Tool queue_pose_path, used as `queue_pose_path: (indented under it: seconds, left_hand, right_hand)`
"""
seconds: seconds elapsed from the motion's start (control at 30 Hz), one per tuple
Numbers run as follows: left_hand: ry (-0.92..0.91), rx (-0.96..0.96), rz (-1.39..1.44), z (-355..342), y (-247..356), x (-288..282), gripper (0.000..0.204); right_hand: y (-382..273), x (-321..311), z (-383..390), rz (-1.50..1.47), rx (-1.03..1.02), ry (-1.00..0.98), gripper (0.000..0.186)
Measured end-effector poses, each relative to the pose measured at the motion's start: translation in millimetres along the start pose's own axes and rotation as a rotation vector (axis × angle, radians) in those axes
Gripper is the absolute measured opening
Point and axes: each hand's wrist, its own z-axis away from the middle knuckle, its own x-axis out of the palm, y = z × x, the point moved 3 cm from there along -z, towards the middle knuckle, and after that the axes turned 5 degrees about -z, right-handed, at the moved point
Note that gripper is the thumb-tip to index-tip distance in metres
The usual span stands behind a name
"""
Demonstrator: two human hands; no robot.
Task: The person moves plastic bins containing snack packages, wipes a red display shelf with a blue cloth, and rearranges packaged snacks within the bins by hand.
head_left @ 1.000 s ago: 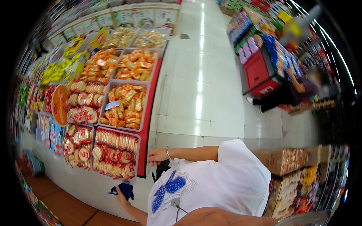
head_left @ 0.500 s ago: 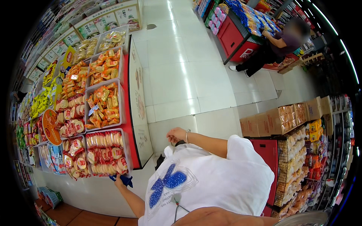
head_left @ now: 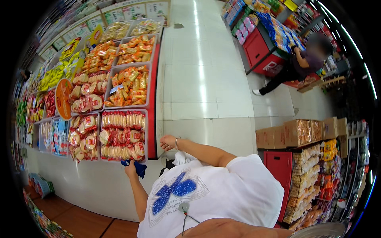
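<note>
My left hand (head_left: 129,169) is closed on a dark blue cloth (head_left: 139,169), at the near rim of a clear plastic bin (head_left: 145,152). Inside that bin lie rows of round, pale crackers (head_left: 125,137) in clear and red wrappers. My right hand (head_left: 168,142) hangs in front of my body beside the red-edged display stand (head_left: 152,131), its fingers loosely bent and apart, with nothing visible in them. On its wrist is a light-coloured bracelet (head_left: 177,143).
More bins hold orange-wrapped snacks (head_left: 129,85) and yellow packets (head_left: 53,77). An orange oval sign (head_left: 64,99) stands among them. To the right are cardboard boxes (head_left: 274,137) on a red-sided stand (head_left: 274,166). Farther off, a person in dark clothes (head_left: 303,63) leans by another display.
The display now sits farther right and higher in view. My left hand, still gripping the blue cloth, stays at the bin's near rim. My right hand appears closer to the stand.
</note>
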Motion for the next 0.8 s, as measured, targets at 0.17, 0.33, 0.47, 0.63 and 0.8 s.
queue_pose_path:
  seconds: [0.17, 0.33, 0.47, 0.63, 0.8]
  left_hand:
    - [-0.017, 0.1, 0.015, -3, -14, 5, 0.04]
    - [-0.124, 0.131, 0.072, 13, -12, 0, 0.041]
    - [-0.183, 0.241, -0.064, -10, -28, 22, 0.057]
    - [-0.151, 0.179, -0.114, 12, -18, -8, 0.056]
    - [-0.173, 0.119, 0.204, 9, -17, -14, 0.048]
  right_hand:
    - [14, 27, -24, 0.063, 0.052, 0.099, 0.031]
    - [20, 61, -46, 0.082, 0.078, 0.138, 0.029]
    - [34, 32, -96, -0.122, -0.091, -0.058, 0.022]
    - [25, 56, -72, -0.227, -0.025, 0.097, 0.011]
    - [-14, 72, -49, 0.073, -0.037, 0.177, 0.026]
